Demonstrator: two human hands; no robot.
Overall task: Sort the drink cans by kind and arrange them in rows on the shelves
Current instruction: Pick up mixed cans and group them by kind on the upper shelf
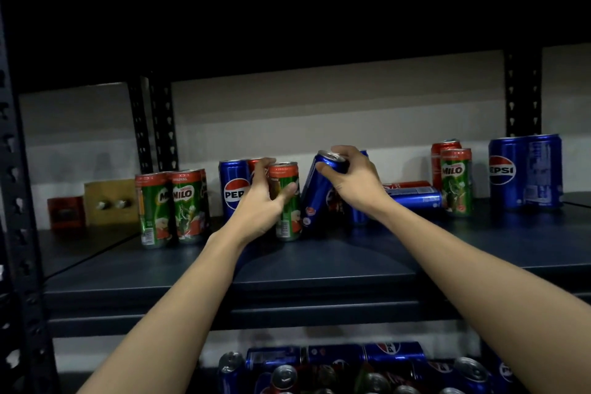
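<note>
Left hand wraps a green Milo can upright on shelf; right hand grips top of tilted blue Pepsi can.

Left hand holds upright Milo can; right hand tilts Pepsi can

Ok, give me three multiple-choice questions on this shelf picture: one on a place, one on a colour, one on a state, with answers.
1. Where is the Milo group relative to the left hand?
A left
B right
C below the shelf

2. What colour is the can in the right hand?
A green
B blue
C yellow

3. How is that can standing?
A upright
B flat
C tilted

Answers: 1 A, the group stands further left on the shelf; 2 B, its body is blue; 3 C, its top leans right while its base stays low.
</note>
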